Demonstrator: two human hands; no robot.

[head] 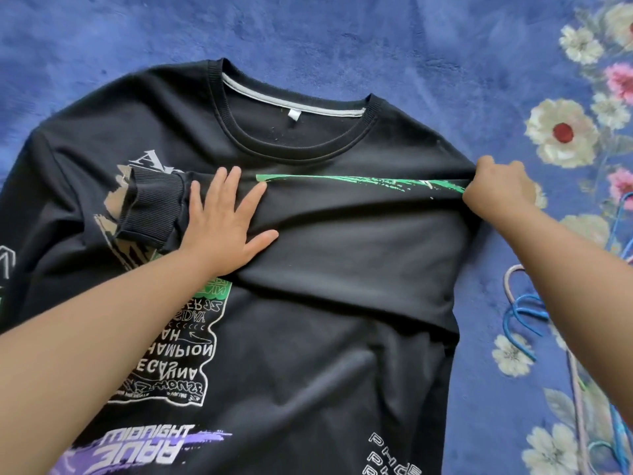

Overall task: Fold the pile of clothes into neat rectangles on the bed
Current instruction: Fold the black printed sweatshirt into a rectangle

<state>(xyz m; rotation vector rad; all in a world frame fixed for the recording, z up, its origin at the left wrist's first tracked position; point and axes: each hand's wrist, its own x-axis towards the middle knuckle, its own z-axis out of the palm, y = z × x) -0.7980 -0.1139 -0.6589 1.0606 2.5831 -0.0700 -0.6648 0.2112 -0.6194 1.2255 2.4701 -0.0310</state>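
A black printed sweatshirt [308, 337] lies spread front-up across the blue bed cover, collar [294, 108] at the far side. Its right sleeve [342, 214], with a green streak, is folded across the chest, the ribbed cuff [150, 207] ending left of centre. My left hand [222, 224] presses flat on the sleeve just right of the cuff, fingers spread. My right hand [500, 190] grips the fold at the sweatshirt's right shoulder edge, fingers curled round the cloth.
The blue bed cover [342, 32] has a flower pattern [561, 132] along the right side. Several plastic hangers [524, 303], blue and pale pink, lie on the cover to the right of the sweatshirt.
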